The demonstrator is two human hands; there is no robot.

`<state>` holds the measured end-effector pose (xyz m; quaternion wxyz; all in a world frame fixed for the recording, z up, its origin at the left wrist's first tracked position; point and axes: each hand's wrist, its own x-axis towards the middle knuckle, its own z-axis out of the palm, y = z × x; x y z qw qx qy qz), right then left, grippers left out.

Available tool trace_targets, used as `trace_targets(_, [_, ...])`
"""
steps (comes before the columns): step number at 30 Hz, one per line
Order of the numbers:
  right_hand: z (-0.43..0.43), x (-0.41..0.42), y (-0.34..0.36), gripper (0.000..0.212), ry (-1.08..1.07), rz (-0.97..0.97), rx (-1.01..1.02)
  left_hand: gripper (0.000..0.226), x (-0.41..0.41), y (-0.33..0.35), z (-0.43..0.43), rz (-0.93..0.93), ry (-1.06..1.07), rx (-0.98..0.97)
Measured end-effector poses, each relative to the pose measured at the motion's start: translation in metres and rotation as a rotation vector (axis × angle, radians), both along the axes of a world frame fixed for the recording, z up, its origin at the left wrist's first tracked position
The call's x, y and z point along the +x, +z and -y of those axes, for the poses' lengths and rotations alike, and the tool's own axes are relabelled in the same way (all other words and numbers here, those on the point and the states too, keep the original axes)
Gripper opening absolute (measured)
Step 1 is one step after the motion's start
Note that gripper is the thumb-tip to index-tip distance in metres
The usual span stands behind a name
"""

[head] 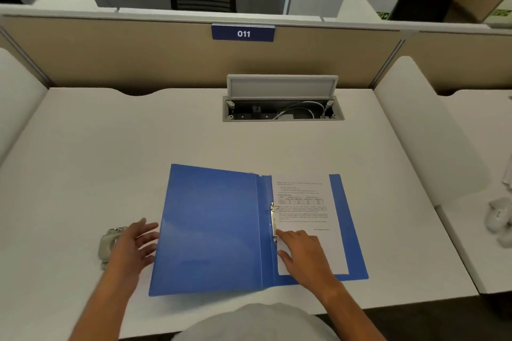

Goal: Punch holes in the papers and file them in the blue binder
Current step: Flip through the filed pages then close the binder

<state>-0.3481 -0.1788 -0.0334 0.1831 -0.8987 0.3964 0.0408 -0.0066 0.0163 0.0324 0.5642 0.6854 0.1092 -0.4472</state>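
The blue binder (pixel 210 227) lies open on the white desk, front cover spread to the left. A printed paper (pixel 304 210) rests on its right half, beside the metal ring clip (pixel 273 223) near the spine. My right hand (pixel 303 255) presses flat on the paper's lower left corner, fingertips next to the rings. My left hand (pixel 135 242) hovers with spread fingers at the left edge of the binder cover, holding nothing. A grey hole punch (pixel 109 243) sits on the desk just left of that hand, partly hidden by it.
An open cable box (pixel 282 108) with its lid up is set into the desk (pixel 110 160) at the back. Beige partition panels with a blue "011" sign (pixel 243 33) close off the far side. White dividers stand left and right.
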Motion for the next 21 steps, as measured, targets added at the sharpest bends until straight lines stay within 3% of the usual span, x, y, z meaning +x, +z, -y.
trace_targets(2, [-0.001,0.001,0.006,0.056,-0.031,-0.006,0.07,0.047,0.001,0.037,-0.003,-0.052,-0.076,-0.215])
trace_targets(5, [0.003,0.0,0.017,0.063,-0.2,0.12,0.34,0.053,-0.024,0.072,0.006,-0.074,-0.21,-0.445])
trace_targets(8, [0.013,-0.002,0.023,0.046,-0.353,0.308,0.669,0.044,-0.065,0.085,0.031,0.037,-0.345,-0.554])
trace_targets(14, [0.036,-0.025,0.057,0.06,-0.681,0.656,1.051,0.048,-0.142,0.06,0.081,0.549,-0.997,-0.455])
trace_targets(18, [0.042,-0.057,0.08,0.067,-0.917,0.887,1.079,0.071,-0.157,0.012,0.094,0.905,-1.443,-0.28])
trace_targets(21, [0.041,-0.079,0.093,0.059,-0.958,0.929,1.018,0.083,-0.157,-0.022,0.1,1.071,-1.658,-0.148])
